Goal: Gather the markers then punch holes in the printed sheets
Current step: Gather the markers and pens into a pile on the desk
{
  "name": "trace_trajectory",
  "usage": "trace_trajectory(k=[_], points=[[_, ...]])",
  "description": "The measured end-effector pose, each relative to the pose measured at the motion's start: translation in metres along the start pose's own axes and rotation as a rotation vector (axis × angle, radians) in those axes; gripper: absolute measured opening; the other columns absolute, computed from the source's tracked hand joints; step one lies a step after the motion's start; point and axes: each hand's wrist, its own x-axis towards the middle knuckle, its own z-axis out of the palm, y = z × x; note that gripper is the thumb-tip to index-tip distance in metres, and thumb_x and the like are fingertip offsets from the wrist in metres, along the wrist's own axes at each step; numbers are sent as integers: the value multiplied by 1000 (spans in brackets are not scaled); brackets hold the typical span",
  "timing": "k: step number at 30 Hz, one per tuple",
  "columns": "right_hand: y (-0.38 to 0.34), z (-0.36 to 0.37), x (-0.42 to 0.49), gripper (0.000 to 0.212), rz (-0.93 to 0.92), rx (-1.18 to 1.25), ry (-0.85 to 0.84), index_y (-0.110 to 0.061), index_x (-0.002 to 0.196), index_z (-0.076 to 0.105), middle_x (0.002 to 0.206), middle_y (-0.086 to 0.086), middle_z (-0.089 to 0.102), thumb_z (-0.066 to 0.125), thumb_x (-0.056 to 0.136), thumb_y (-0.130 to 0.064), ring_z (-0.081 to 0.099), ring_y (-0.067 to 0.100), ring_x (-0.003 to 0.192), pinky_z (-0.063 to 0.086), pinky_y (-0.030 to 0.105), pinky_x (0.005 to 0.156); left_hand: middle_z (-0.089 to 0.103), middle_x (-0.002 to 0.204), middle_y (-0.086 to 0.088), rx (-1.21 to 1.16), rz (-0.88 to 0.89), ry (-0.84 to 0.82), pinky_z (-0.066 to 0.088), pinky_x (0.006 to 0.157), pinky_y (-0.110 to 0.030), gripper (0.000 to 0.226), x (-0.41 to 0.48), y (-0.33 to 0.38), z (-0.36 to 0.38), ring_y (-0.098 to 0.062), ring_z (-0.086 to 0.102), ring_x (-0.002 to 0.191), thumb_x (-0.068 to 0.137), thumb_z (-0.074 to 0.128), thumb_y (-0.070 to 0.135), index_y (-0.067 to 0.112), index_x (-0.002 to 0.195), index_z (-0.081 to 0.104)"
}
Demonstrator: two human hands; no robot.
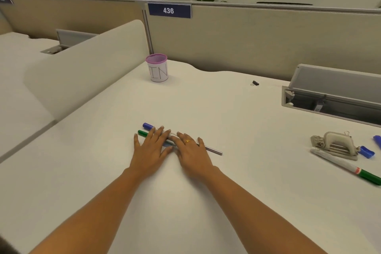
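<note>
Step in hand, as judged: gathering the markers; the left hand (151,148) and right hand (191,151) lie side by side in front of the pen cup (157,70), fingers straight and slightly spread, pressing flat on a blue-capped marker (147,125), a green-capped marker (142,133) and a thin grey pen (214,150); nothing is gripped; the next move calls for curling the fingers round this bundle, then fetching the second green marker (340,162) beside the hole punch (336,146), well right of the cup; no printed sheets show; legible: "IN" on the cup's wrap, "436" on the sign (169,10) behind the cup
</note>
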Motion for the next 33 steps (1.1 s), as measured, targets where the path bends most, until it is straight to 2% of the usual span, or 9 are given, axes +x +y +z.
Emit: trace_trajectory(k=[3, 5, 7, 10, 14, 19, 23, 28, 33], points=[[-20, 11, 17, 46, 13, 16, 22, -30, 145, 25, 155, -1, 24, 28, 99, -21, 19, 14, 144, 9, 46, 116, 34, 150, 3, 92, -33, -16, 14, 108, -63, 99, 4, -27, -9, -17, 31, 140, 70, -22, 75, 34, 142, 32], [-36, 19, 29, 46, 27, 17, 28, -28, 144, 26, 156, -1, 24, 27, 99, -19, 18, 14, 145, 9, 46, 116, 56, 133, -3, 139, -87, -31, 34, 94, -65, 83, 6, -47, -14, -23, 55, 121, 85, -8, 67, 30, 132, 50], [-51, 27, 43, 45, 40, 29, 29, -25, 144, 27, 156, -1, 23, 27, 99, -17, 17, 14, 145, 8, 47, 116, 63, 123, -5, 158, -130, -16, 41, 86, -63, 78, 9, -68, -17, -25, 62, 111, 88, -2, 63, 29, 125, 57], [-73, 38, 68, 45, 38, 47, 27, -24, 144, 27, 156, 0, 22, 26, 100, -16, 17, 16, 145, 7, 48, 116, 62, 125, -5, 157, -136, 47, 37, 89, -61, 79, 18, -100, -18, -28, 58, 116, 87, -1, 66, 29, 127, 55], [-99, 53, 97, 46, 35, 49, 29, -23, 145, 26, 156, 1, 22, 26, 99, -15, 16, 17, 145, 7, 48, 116, 47, 142, -4, 191, -172, 122, 27, 95, -53, 77, 27, -134, -19, -27, 40, 131, 79, 2, 63, 32, 139, 39], [-117, 58, 126, 45, 54, 30, 39, -24, 145, 26, 156, 1, 21, 26, 100, -19, 15, 17, 146, 7, 49, 116, 45, 143, -6, 197, -197, 187, 29, 95, -53, 63, 35, -153, -22, -29, 41, 128, 86, 23, 56, 30, 141, 36], [-123, 62, 140, 46, 59, 24, 47, -25, 144, 26, 156, 1, 22, 27, 98, -17, 16, 17, 145, 8, 50, 115, 32, 151, -6, 149, -223, 183, 25, 99, -51, 57, 40, -155, -21, -27, 30, 136, 93, 34, 51, 30, 145, 26], [-130, 63, 148, 46, 62, 22, 45, -25, 144, 27, 156, 1, 22, 30, 98, -17, 17, 18, 145, 9, 52, 115, 39, 146, -11, 119, -274, 211, 22, 101, -61, 55, 41, -160, -18, -30, 31, 138, 92, 42, 47, 25, 141, 37], [-129, 60, 151, 50, 104, 58, 37, -27, 147, 21, 157, 0, 19, 34, 98, -24, 12, 15, 146, 6, 54, 115, 53, 134, -16, 100, -279, 216, 25, 97, -70, 61, 40, -162, -17, -36, 45, 128, 82, 35, 50, 17, 131, 52]])
